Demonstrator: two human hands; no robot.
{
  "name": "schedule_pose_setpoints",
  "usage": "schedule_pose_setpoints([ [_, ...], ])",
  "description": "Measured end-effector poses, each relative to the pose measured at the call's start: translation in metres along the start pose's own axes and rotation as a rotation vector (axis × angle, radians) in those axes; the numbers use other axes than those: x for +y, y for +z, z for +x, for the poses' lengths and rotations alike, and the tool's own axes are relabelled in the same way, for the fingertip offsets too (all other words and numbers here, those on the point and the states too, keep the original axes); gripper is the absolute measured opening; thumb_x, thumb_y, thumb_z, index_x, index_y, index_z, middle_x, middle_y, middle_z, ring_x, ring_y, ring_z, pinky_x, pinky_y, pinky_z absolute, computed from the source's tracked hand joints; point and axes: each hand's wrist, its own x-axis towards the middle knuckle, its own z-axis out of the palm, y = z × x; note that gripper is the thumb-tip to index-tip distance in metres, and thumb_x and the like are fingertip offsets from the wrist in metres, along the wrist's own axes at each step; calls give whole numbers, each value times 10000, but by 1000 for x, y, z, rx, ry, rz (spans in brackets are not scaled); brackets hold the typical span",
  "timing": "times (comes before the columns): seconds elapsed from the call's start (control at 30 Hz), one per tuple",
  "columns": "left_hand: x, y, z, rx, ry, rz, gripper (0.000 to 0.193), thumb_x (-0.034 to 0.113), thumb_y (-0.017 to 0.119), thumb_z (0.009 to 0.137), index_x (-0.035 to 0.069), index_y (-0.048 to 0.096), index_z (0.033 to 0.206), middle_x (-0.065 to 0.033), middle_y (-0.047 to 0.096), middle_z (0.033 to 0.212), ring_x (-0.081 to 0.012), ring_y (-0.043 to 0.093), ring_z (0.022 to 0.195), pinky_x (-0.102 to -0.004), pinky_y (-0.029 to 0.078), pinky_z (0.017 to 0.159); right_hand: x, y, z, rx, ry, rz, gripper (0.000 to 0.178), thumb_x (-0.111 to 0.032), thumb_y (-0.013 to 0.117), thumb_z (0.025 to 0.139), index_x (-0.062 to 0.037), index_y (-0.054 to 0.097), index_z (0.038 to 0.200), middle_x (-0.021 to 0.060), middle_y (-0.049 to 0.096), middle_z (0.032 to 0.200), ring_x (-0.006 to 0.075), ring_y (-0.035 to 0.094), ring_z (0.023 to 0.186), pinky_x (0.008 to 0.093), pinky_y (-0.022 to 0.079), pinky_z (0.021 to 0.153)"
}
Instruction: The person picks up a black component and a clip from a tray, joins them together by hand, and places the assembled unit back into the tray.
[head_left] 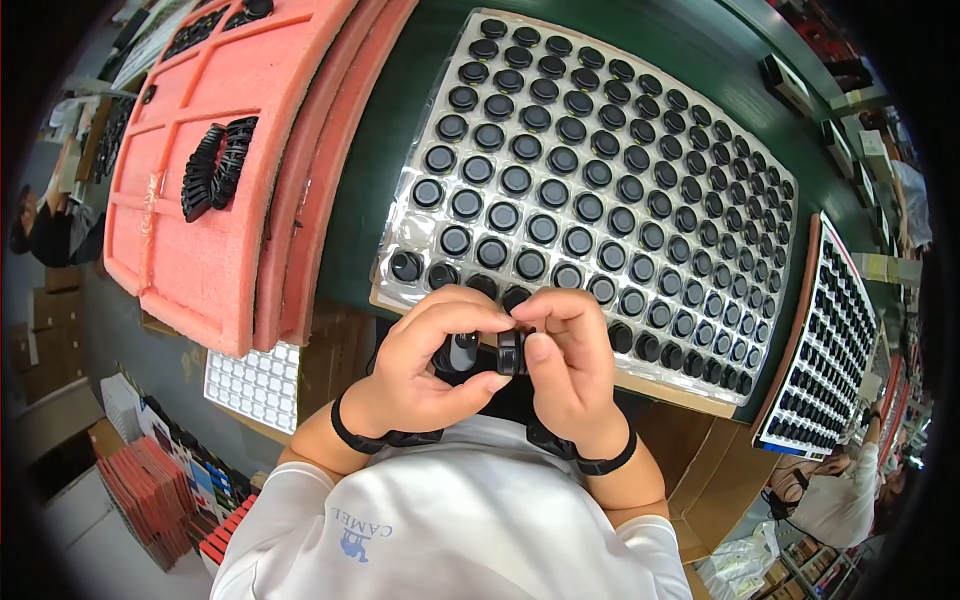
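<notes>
In front of my chest, both hands meet around a small black round part that is turned edge-on. My left hand curves around it, with the thumb at its lower left and the index fingertip above. From the other side, my right hand presses its thumb to the part, and its index finger arches over. Just beyond my fingers lies a clear plastic tray filled with rows of black round parts. Another dark object shows behind my left palm, too covered to identify.
Pink foam trays are stacked at the left, with a curved row of black rings on top. A second filled tray lies at the right. Below are a white tray and a cardboard box. Other people work at both sides.
</notes>
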Motion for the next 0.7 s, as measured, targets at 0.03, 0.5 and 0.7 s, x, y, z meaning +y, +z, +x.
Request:
schedule_pose_setpoints([
  [0.03,0,0,0,2,-2,0,386,150,700,778,-28,535,1078,-153,570,980,-195,542,820,-279,445,692,0,2,1,-13,-18,-83,230,-71,472,927,-1,439,1143,39,494,983,90,467,851,216,385,763],
  [0.5,-2,-1,1,31,-8,-80,384,161,701,788,-27,531,1077,-166,575,984,-198,552,841,-301,452,736,6,-4,2,-44,-94,-66,245,-126,474,930,-4,428,1138,48,488,925,96,454,772,227,385,692],
  [0.7,-2,-2,4,-9,27,-59,407,72,705,766,-22,538,1125,-148,578,1018,-199,567,865,-302,470,760,5,1,2,-24,-80,-278,337,-276,472,951,1,410,1131,59,494,856,115,446,773,240,376,698],
])
